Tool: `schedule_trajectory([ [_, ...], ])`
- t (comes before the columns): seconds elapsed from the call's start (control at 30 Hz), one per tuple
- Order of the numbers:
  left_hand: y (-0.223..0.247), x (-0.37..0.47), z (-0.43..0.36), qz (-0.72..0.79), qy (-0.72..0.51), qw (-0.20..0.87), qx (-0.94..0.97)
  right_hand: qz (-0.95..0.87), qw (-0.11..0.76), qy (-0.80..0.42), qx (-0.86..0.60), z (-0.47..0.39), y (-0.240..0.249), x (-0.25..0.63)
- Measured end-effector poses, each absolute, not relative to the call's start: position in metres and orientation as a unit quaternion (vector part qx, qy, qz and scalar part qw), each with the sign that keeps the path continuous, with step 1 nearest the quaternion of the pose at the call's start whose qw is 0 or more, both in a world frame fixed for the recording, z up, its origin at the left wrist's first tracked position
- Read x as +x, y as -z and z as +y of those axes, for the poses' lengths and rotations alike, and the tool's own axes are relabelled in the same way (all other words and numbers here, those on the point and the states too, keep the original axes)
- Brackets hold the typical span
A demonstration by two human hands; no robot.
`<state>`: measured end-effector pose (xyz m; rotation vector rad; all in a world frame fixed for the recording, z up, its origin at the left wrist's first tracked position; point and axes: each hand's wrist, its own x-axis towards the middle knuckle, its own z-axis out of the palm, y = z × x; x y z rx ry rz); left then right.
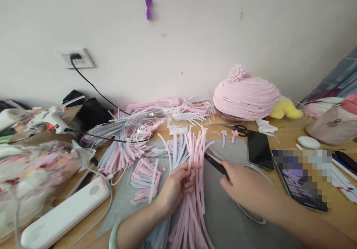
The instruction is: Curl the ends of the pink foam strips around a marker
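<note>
My left hand (178, 184) is closed, its fingers curled around a pink chenille stem (190, 156) at the middle of the mat. A loose bundle of pink chenille stems (192, 219) runs below and beside it. Pale blue chenille stems (178, 152) lie just to the left. My right hand (242, 186) grips a slim black tool (216, 164), its far end beside the pink stems; its exact kind is unclear. Short cut pink and blue pieces (145, 180) lie in a pile left of my left hand.
A grey mat (223, 212) covers the wooden table. Scissors (237, 129), a dark phone (260, 149) and a lit phone (302, 182) lie right, below a pink dome (247, 96). At left are a white power strip-like box (67, 213), a glue gun (52, 120) and plastic bags (36, 189).
</note>
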<state>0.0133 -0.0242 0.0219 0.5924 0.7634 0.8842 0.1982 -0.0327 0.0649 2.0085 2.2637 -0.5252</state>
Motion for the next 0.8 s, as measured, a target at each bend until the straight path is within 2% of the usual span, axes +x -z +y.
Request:
schedule_trajectory([
  [0.07,-0.022,0.013,-0.023,0.354,-0.426,0.786,0.274,0.701,-0.004,0.158,0.695,-0.037,-0.081,0.217],
  [0.1,-0.022,0.013,-0.022,0.358,-0.425,0.782,0.282,0.699,-0.057,0.156,0.696,-0.039,-0.086,0.224],
  [0.17,-0.023,0.013,-0.022,0.368,-0.405,0.778,0.310,0.720,-0.150,0.201,0.647,-0.040,-0.090,0.228],
  [0.23,-0.023,0.012,-0.022,0.376,-0.384,0.778,0.325,0.754,-0.192,0.294,0.555,-0.038,-0.083,0.220],
  [0.33,-0.024,0.009,-0.022,0.375,-0.392,0.790,0.284,0.750,-0.197,0.421,0.470,-0.031,-0.062,0.200],
  [0.43,-0.025,0.007,-0.024,0.339,-0.409,0.812,0.241,0.705,-0.190,0.493,0.473,-0.028,-0.041,0.186],
  [0.57,-0.025,0.008,-0.024,0.343,-0.401,0.815,0.240,0.578,-0.166,0.660,0.450,-0.031,-0.023,0.180],
  [0.63,-0.024,0.009,-0.025,0.356,-0.393,0.813,0.240,0.521,-0.192,0.711,0.431,-0.032,-0.018,0.179],
  [0.7,-0.024,0.010,-0.026,0.360,-0.384,0.816,0.237,0.512,-0.264,0.693,0.433,-0.032,-0.015,0.178],
  [0.8,-0.025,0.012,-0.029,0.364,-0.362,0.830,0.219,0.576,-0.382,0.552,0.466,-0.030,-0.016,0.179],
])
